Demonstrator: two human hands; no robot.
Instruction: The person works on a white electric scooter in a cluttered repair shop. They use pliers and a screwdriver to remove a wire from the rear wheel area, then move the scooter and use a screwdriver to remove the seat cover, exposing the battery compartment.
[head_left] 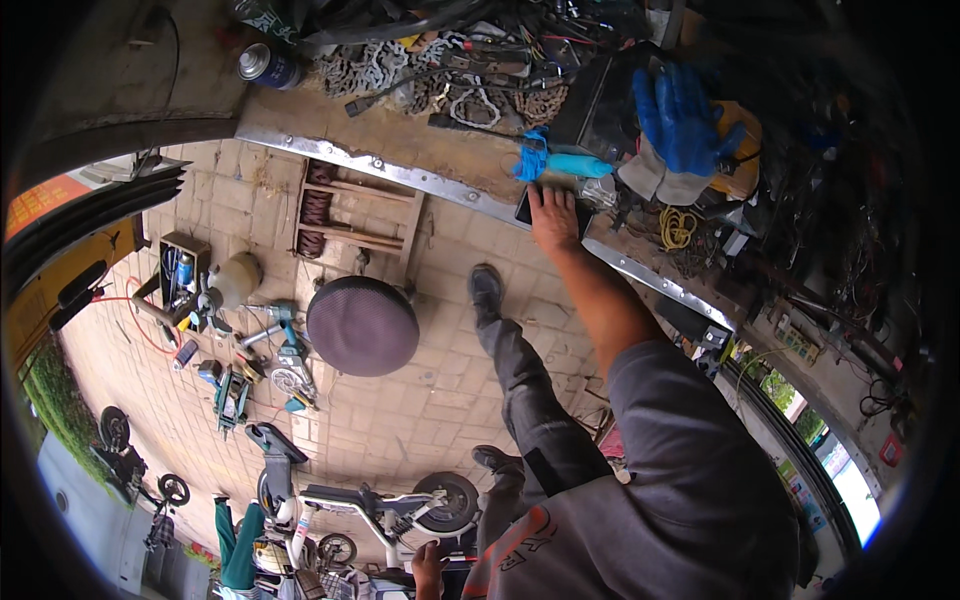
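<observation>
My right hand point(555, 217) reaches up to the workbench edge, its fingers stretched out flat over a dark, flat, phone-like object point(523, 207) that is partly hidden under it. Just beyond the fingertips lie a bright blue plastic wrapping point(533, 155) and a light-blue tube-shaped thing point(580, 165). My left hand point(427, 572) is low in the view, in front of my body, its fingers curled. A thin reddish thing shows beside it, but what the hand holds cannot be made out.
On the bench lie metal chains point(375, 70), a spray can point(268, 66), blue-coated work gloves point(685, 125) and a yellow wire coil point(677, 228). A round stool point(362, 326), power tools point(290, 350) and a white electric bike point(380, 510) stand behind. Another person's green trousers point(237, 540) show at lower left.
</observation>
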